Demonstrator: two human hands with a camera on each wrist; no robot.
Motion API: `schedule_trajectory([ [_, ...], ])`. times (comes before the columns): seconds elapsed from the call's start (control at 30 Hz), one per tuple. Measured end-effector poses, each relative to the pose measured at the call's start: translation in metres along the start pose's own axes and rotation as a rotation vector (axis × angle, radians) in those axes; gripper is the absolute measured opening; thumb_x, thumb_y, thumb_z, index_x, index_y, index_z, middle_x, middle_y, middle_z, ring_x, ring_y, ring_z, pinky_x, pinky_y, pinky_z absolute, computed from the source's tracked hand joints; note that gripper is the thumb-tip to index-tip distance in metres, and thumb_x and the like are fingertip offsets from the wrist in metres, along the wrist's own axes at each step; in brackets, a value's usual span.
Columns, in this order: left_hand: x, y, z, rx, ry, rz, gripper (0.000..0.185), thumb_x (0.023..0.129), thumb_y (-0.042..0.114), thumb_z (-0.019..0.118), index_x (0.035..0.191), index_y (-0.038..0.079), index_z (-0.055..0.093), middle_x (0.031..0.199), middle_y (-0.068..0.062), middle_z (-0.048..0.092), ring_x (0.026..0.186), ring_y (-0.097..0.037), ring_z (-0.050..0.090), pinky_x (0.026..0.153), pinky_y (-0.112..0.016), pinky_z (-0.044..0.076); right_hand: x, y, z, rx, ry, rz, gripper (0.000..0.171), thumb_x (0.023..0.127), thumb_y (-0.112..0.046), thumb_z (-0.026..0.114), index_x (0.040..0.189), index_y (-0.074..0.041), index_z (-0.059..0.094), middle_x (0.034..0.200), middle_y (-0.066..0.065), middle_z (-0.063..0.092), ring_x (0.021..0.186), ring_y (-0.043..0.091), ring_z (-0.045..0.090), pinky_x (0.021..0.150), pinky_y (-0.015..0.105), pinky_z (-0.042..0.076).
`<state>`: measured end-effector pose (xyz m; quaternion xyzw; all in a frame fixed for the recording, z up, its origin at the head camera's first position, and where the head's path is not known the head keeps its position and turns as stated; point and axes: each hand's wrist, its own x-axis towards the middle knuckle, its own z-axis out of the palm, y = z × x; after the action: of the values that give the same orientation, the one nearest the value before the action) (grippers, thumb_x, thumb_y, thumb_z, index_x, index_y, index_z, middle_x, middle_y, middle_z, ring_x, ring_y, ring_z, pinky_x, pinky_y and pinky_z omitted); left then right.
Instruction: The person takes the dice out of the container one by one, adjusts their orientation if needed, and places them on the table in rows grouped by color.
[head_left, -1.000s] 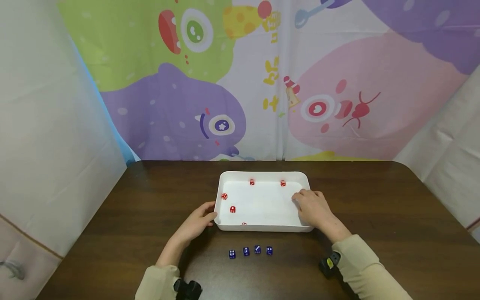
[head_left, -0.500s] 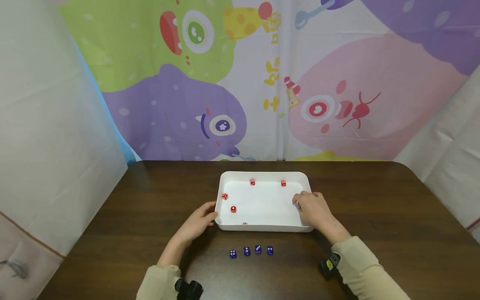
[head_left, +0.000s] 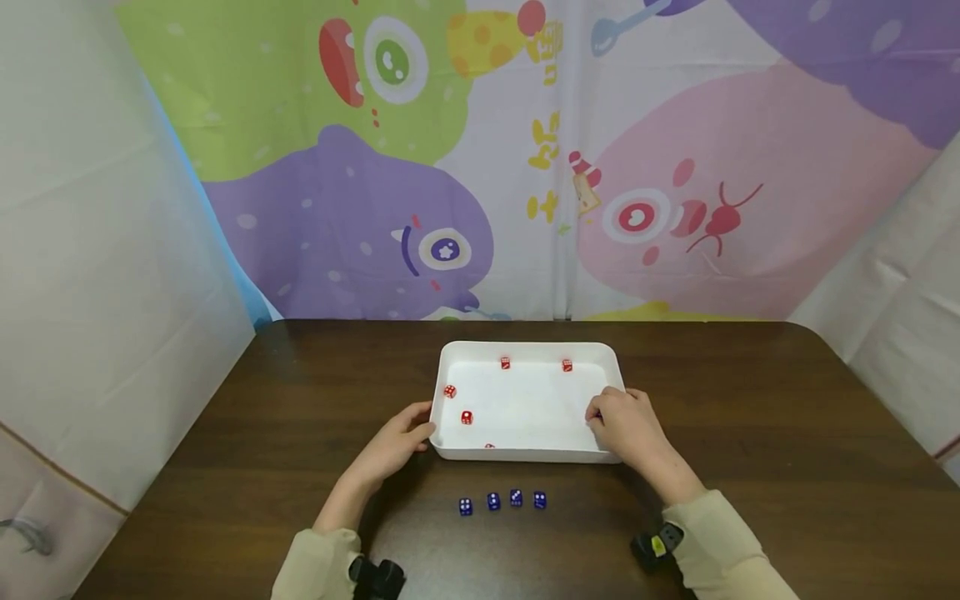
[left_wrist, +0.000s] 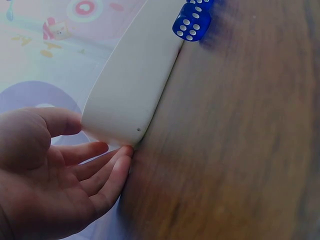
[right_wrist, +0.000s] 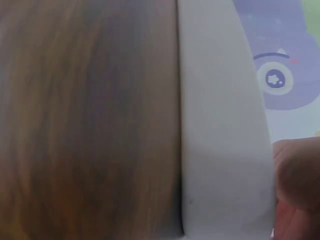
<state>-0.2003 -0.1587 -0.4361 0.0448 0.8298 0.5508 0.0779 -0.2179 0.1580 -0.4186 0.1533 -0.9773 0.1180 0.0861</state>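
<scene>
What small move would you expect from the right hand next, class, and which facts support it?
Probably the right hand lifts out of the white tray toward the row of blue dice. Its fingers curl inside the tray's right end as if pinching something hidden, the left hand steadies the left end, and red dice remain inside.

my tray [head_left: 525,350] is plain white, the dice in it [head_left: 466,417] red with white pips; the four dice in front [head_left: 492,501] are blue with white pips, the counter [head_left: 750,400] dark brown woodgrain, my sleeves [head_left: 720,542] beige
</scene>
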Motion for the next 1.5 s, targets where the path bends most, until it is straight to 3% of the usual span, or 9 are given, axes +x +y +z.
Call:
schedule_trajectory([
  [0.33,-0.001,-0.001,0.002,0.0,-0.007,-0.008,0.041,0.091,0.01,0.048,0.13,-0.004,0.043,0.124,-0.021,0.05,0.1,-0.026,0.055,0.08,-0.036,0.049,-0.012,-0.015,-0.007,0.014,0.136,0.005,0.003,0.076,-0.007,0.068,0.076,-0.007,0.07,0.075,0.005,0.064,0.08,0.024,0.062,0.091,0.054,0.037],
  [0.53,-0.001,0.0,0.001,0.0,-0.009,-0.012,0.041,0.091,0.01,0.048,0.13,-0.004,0.042,0.125,-0.021,0.05,0.1,-0.026,0.054,0.08,-0.037,0.049,-0.016,-0.023,-0.011,0.116,0.17,-0.019,0.007,0.072,-0.004,0.072,0.079,-0.002,0.07,0.076,0.008,0.065,0.073,0.023,0.06,0.077,0.041,0.048],
  [1.0,0.0,0.002,-0.002,0.002,-0.025,-0.008,0.043,0.092,0.011,0.048,0.131,-0.004,0.041,0.126,-0.023,0.049,0.101,-0.027,0.054,0.081,-0.036,0.049,-0.022,-0.046,-0.031,0.204,0.037,-0.006,0.007,0.076,-0.007,0.071,0.081,-0.004,0.069,0.078,0.003,0.062,0.074,0.017,0.059,0.071,0.036,0.049],
  [1.5,0.003,-0.001,-0.003,0.004,-0.04,-0.015,0.043,0.092,0.011,0.047,0.132,-0.004,0.039,0.126,-0.023,0.048,0.102,-0.028,0.053,0.082,-0.036,0.049,-0.031,-0.063,-0.033,0.18,-0.048,-0.226,0.012,0.072,-0.008,0.073,0.071,-0.014,0.062,0.069,-0.006,0.054,0.064,0.007,0.051,0.06,0.024,0.044],
])
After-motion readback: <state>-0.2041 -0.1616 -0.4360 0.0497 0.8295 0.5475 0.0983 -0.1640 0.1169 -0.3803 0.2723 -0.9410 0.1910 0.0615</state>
